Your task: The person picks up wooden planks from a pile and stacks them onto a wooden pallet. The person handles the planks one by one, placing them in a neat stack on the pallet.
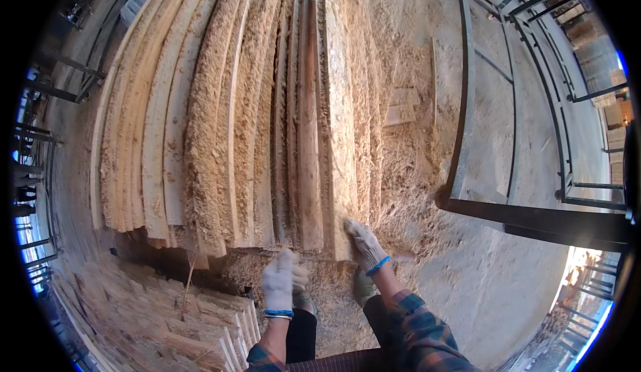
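A long pale board (340, 138) lies lengthwise along the right side of the sawdust-strewn stack of boards (214, 105), its near end pointing toward the person. The right hand (365, 244), in a white work glove, is at that end, its fingers (352, 227) against the board's right edge; whether they are clamped around it or only resting there I cannot tell. The step in hand looks like getting a hold on the board's near end; the next move would seem to call for a firmer grip there, with the other hand brought to the board's left side before any weight is taken. The left hand (279, 282), gloved too, is just off the near ends of the stack, left of the board and apart from it; its fingers look loosely curled, with nothing visible in them. The left forearm rises almost straight from the lower edge, while the right slants up and inward from the lower right, both in plaid sleeves. Beyond the right hand spreads loose sawdust (407, 185), with a dark metal frame (461, 105) farther right; rough wood pieces (140, 312) are heaped at lower left.
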Demonstrator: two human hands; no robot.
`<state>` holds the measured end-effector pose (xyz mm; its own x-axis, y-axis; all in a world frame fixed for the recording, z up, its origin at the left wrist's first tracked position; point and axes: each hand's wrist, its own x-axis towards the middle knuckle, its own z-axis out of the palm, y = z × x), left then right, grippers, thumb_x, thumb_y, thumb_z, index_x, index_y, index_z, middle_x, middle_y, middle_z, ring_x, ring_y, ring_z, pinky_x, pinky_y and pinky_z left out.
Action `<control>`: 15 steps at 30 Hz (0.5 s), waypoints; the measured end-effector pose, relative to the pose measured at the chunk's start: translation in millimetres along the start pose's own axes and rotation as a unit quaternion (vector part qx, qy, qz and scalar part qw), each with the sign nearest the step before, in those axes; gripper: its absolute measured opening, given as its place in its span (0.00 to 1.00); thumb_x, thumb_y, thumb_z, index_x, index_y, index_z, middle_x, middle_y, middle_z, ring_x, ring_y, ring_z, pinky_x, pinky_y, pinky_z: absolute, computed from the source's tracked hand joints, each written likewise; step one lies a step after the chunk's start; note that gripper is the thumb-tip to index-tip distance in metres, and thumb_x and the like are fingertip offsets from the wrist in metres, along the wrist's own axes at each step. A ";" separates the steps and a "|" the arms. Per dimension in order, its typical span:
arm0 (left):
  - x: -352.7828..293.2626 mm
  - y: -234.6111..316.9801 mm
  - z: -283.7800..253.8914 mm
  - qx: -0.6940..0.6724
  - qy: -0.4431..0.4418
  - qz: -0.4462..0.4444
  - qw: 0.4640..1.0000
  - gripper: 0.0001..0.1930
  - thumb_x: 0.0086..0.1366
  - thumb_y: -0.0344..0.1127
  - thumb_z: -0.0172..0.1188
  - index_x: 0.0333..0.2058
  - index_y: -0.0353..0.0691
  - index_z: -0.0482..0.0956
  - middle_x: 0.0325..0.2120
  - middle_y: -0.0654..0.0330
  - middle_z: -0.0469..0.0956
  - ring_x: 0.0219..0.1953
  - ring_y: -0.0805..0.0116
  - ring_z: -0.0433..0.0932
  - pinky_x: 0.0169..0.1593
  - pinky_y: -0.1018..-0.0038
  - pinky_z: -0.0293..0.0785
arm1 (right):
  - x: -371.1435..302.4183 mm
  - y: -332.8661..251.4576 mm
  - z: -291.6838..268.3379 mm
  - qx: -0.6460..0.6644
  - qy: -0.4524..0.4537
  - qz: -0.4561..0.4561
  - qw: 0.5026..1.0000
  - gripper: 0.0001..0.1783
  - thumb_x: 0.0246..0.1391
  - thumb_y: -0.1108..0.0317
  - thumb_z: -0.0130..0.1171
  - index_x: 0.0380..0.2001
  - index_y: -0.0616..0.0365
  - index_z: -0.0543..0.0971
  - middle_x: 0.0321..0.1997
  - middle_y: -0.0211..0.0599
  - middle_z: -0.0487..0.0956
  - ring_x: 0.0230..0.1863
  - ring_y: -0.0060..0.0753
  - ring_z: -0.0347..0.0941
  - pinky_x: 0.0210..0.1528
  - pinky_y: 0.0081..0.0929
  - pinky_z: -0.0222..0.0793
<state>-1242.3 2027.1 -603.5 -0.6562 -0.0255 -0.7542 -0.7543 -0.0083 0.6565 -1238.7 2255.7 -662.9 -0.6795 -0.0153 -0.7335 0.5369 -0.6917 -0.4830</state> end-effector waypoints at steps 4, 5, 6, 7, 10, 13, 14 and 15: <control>6.3 45.3 13.5 -0.216 -0.119 0.013 0.969 0.26 0.73 0.40 0.45 0.65 0.38 0.56 0.51 0.36 0.70 0.27 0.79 0.69 0.25 0.82 0.66 | -86.2 -46.4 78.4 -0.051 -0.057 -0.062 0.995 0.19 0.63 0.56 0.48 0.48 0.59 0.74 0.40 0.36 0.79 0.40 0.31 0.78 0.41 0.32 0.78; 7.2 62.7 21.4 -0.250 -0.172 0.007 0.953 0.27 0.71 0.42 0.48 0.64 0.38 0.57 0.53 0.39 0.69 0.30 0.76 0.71 0.27 0.81 0.68 | -89.1 -30.4 75.2 0.066 -0.117 0.003 0.991 0.20 0.63 0.56 0.48 0.48 0.59 0.74 0.39 0.36 0.79 0.38 0.32 0.78 0.38 0.32 0.78; 7.3 85.9 38.1 -0.279 -0.240 0.001 0.930 0.28 0.70 0.44 0.51 0.63 0.39 0.58 0.55 0.43 0.68 0.32 0.74 0.74 0.29 0.80 0.70 | -97.4 -24.6 72.0 0.175 -0.160 0.063 0.969 0.20 0.63 0.55 0.47 0.49 0.60 0.74 0.37 0.37 0.80 0.36 0.32 0.78 0.35 0.33 0.78; 3.7 107.9 42.9 -0.306 -0.289 -0.003 0.907 0.29 0.68 0.45 0.54 0.62 0.39 0.59 0.57 0.46 0.67 0.35 0.71 0.76 0.31 0.78 0.72 | -108.3 -16.3 89.6 0.315 -0.211 0.170 0.910 0.21 0.63 0.55 0.47 0.50 0.60 0.73 0.35 0.37 0.80 0.33 0.31 0.78 0.32 0.33 0.78; -65.8 241.9 76.9 -0.284 -0.274 -0.130 0.910 0.19 0.60 0.48 0.66 0.41 0.39 0.82 0.35 0.62 0.83 0.31 0.71 0.81 0.36 0.74 0.80 | -159.0 -0.9 162.7 0.430 -0.390 0.177 0.795 0.25 0.64 0.54 0.44 0.54 0.64 0.71 0.33 0.37 0.81 0.29 0.32 0.76 0.31 0.31 0.76; -57.1 212.8 16.7 -0.276 -0.248 0.046 0.927 0.20 0.61 0.45 0.65 0.46 0.37 0.79 0.39 0.63 0.81 0.32 0.72 0.79 0.37 0.76 0.77 | -198.6 -13.8 181.9 0.283 -0.367 0.229 0.856 0.26 0.65 0.54 0.44 0.55 0.64 0.70 0.42 0.37 0.79 0.37 0.33 0.76 0.35 0.33 0.77; -53.5 209.0 5.6 -0.253 -0.244 0.070 0.934 0.20 0.62 0.44 0.64 0.47 0.37 0.79 0.39 0.63 0.81 0.33 0.73 0.78 0.38 0.76 0.77 | -202.5 -20.2 174.3 0.198 -0.335 0.224 0.894 0.25 0.65 0.53 0.45 0.54 0.62 0.71 0.44 0.38 0.78 0.40 0.33 0.76 0.37 0.34 0.77; -88.2 229.1 19.7 -0.185 -0.214 0.052 0.958 0.19 0.63 0.43 0.63 0.48 0.38 0.78 0.39 0.63 0.80 0.36 0.74 0.78 0.40 0.77 0.76 | -197.9 -30.7 154.0 0.101 -0.275 0.192 0.937 0.24 0.65 0.52 0.45 0.53 0.60 0.72 0.46 0.39 0.77 0.42 0.32 0.75 0.39 0.35 0.78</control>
<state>-1357.7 2047.1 -386.9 -0.7358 0.3670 -0.5691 -0.6771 -0.3835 0.6281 -1197.8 2168.8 -429.3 -0.6403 -0.6226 -0.4499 0.7268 -0.6806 -0.0926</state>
